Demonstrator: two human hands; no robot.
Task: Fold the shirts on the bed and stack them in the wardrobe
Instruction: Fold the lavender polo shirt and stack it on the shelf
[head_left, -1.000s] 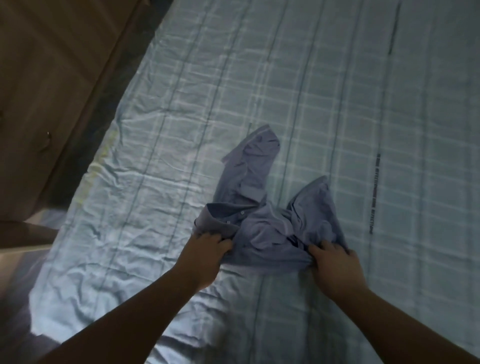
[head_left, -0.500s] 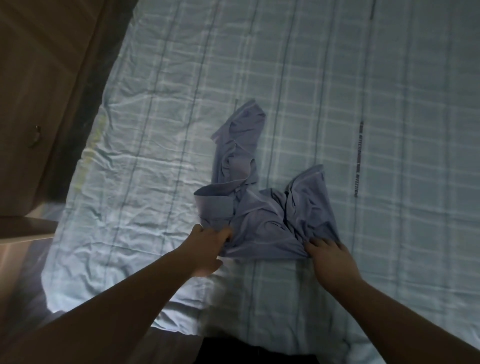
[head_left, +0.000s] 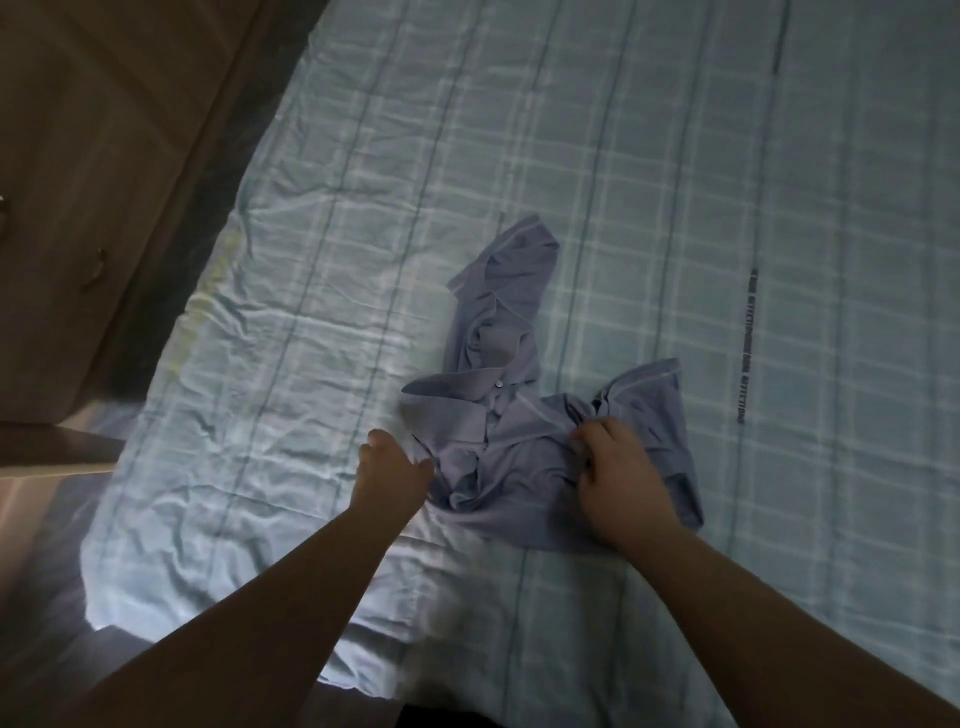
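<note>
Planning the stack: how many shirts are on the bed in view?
1: a crumpled blue shirt near the bed's front edge, held by the left hand and right hand. Others may be out of frame.

Your two bare forearms reach forward from the lower edge of the view, angled inward. Your left hand (head_left: 393, 475), wrist straight, has its fingers curled down, thumb toward the right, the grip closing on a fold of cloth at its fingertips. Your right hand (head_left: 621, 480), back facing up and knuckles raised, pinches bunched cloth under bent fingers. The hands sit near each other, apart.
</note>
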